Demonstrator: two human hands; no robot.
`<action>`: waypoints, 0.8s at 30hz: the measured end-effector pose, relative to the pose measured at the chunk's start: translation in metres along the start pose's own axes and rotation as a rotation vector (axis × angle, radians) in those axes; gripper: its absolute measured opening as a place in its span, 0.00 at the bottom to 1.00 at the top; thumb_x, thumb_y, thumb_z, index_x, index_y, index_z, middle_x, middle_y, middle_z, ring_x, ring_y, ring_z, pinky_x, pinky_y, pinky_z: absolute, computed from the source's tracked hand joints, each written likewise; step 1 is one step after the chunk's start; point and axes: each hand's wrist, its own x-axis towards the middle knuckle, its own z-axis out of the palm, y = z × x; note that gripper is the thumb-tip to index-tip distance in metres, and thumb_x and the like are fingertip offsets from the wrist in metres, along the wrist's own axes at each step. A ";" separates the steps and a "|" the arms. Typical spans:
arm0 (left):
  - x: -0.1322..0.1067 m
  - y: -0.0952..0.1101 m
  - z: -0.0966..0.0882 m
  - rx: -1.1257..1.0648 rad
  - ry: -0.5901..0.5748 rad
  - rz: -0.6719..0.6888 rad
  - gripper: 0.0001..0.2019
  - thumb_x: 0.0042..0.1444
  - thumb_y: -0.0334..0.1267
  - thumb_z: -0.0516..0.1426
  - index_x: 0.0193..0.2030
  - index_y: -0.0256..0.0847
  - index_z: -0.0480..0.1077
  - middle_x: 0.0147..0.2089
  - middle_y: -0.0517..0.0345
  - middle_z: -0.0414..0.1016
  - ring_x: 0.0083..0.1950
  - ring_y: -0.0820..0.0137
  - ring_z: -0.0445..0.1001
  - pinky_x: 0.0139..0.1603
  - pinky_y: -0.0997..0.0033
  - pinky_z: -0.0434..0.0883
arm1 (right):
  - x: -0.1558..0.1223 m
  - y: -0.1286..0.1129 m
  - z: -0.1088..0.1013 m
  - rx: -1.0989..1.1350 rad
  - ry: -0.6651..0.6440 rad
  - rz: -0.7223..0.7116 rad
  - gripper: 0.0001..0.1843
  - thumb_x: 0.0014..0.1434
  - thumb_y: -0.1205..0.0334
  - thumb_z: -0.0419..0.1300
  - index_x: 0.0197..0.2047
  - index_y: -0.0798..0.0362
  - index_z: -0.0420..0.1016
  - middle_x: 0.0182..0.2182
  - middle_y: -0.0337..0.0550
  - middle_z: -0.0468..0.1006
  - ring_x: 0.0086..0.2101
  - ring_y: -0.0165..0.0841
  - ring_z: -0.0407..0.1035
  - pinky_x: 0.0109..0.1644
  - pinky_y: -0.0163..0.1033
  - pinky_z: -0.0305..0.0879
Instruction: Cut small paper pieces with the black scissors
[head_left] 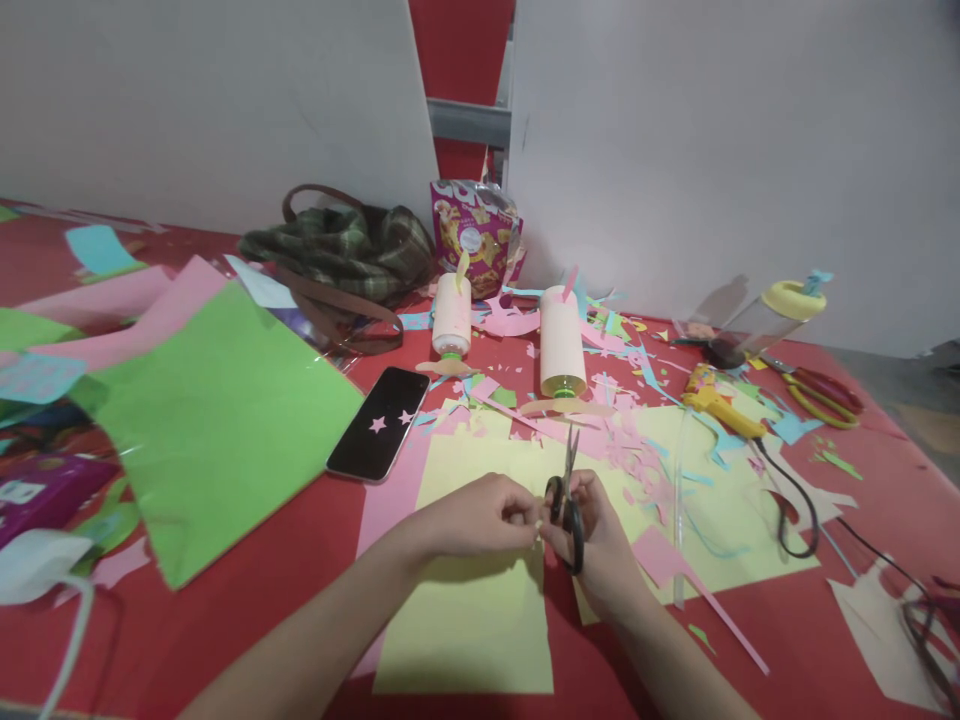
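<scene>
My right hand is closed around black-handled scissors, whose blades point away from me and look nearly closed. My left hand meets it at the fingertips, pinched on a tiny pale piece too small to make out. Below both hands lies a sheet of yellow paper, with pink paper showing under its left edge. Beyond them stand two cream paper-wrapped bottles, one on the right and a smaller one on the left, each with a paper strip on top.
A phone with small pink stars on it lies left of the hands. Green sheets cover the left side. At right are a yellow glue gun with its cord, red-and-yellow pliers and a clear bottle. Paper scraps are scattered around.
</scene>
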 end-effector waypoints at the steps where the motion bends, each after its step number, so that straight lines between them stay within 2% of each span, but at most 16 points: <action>1: 0.000 -0.001 0.000 0.006 -0.008 -0.002 0.06 0.42 0.31 0.46 0.19 0.35 0.59 0.18 0.65 0.50 0.21 0.80 0.48 0.20 0.78 0.47 | 0.000 0.000 0.000 -0.010 -0.003 0.000 0.20 0.39 0.73 0.62 0.30 0.49 0.54 0.26 0.32 0.64 0.24 0.24 0.61 0.23 0.28 0.56; 10: 0.002 -0.002 -0.002 -0.018 0.027 0.007 0.07 0.44 0.31 0.46 0.20 0.35 0.60 0.18 0.65 0.52 0.21 0.79 0.50 0.20 0.80 0.49 | 0.000 -0.002 0.000 -0.058 0.010 0.016 0.20 0.39 0.73 0.61 0.30 0.49 0.54 0.26 0.32 0.64 0.21 0.22 0.57 0.21 0.27 0.54; 17: 0.002 0.001 -0.003 0.017 0.105 -0.002 0.09 0.47 0.33 0.45 0.25 0.35 0.65 0.22 0.62 0.61 0.23 0.78 0.56 0.23 0.80 0.54 | 0.002 -0.002 -0.001 -0.009 0.117 -0.029 0.20 0.39 0.71 0.62 0.30 0.48 0.54 0.28 0.33 0.63 0.25 0.25 0.61 0.23 0.28 0.56; 24: 0.002 0.003 0.001 0.023 0.088 0.029 0.10 0.50 0.37 0.46 0.25 0.36 0.64 0.20 0.65 0.56 0.22 0.78 0.54 0.22 0.80 0.52 | 0.001 -0.001 -0.003 -0.007 0.138 -0.041 0.20 0.40 0.71 0.62 0.30 0.48 0.54 0.28 0.33 0.63 0.25 0.25 0.61 0.25 0.28 0.57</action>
